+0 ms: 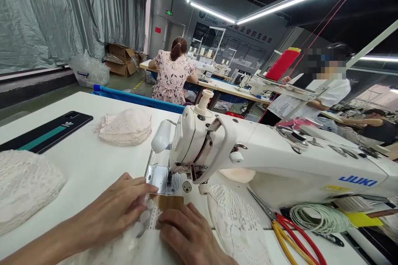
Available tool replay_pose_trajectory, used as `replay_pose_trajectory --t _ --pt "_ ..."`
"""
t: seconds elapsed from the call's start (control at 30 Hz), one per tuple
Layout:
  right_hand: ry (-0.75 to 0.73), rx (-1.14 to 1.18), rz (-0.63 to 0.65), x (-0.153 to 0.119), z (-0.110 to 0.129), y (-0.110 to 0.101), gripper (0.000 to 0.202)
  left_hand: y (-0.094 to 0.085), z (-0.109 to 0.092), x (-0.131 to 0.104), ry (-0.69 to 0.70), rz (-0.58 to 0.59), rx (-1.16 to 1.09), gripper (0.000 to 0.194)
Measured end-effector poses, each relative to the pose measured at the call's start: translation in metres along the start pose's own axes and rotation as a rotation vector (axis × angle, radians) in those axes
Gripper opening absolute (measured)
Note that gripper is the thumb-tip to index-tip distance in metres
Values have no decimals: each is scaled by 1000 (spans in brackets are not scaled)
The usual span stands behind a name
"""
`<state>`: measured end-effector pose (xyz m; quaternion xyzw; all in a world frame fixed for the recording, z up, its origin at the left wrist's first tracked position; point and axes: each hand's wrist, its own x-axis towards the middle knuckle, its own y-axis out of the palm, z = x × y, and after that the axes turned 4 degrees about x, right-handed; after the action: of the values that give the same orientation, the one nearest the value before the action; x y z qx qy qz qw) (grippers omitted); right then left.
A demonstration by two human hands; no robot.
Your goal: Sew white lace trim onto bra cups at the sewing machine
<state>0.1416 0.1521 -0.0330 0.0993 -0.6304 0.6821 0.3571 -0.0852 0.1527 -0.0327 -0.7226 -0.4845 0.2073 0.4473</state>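
Note:
Near the needle of a white sewing machine (192, 140), my left hand (124, 203) presses and pinches the edge of a pale lace fabric (152, 215), its index finger at the metal needle plate (157, 178). My right hand (186, 232) lies just to the right with curled fingers on the same lace, below a brown strip (171, 202) on the machine bed. The lace runs between both hands toward the bottom edge, where part of it is blurred.
Stacked lace cups (126, 127) and a black phone (52, 130) lie left; another lace pile (26, 186) is nearer. Right of my hands are lace pieces (238, 219), scissors (289, 232) and coiled cord (321, 218). People sit and stand beyond.

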Motion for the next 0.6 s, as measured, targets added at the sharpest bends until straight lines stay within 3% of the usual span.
replay_pose_trajectory --t 0.3,0.6 --pt "-40 -94 17 1 1 1 27 3 3 -1 12 -16 -23 33" --pt "-78 -218 -46 -1 0 11 28 8 5 -2 17 -29 12 35"
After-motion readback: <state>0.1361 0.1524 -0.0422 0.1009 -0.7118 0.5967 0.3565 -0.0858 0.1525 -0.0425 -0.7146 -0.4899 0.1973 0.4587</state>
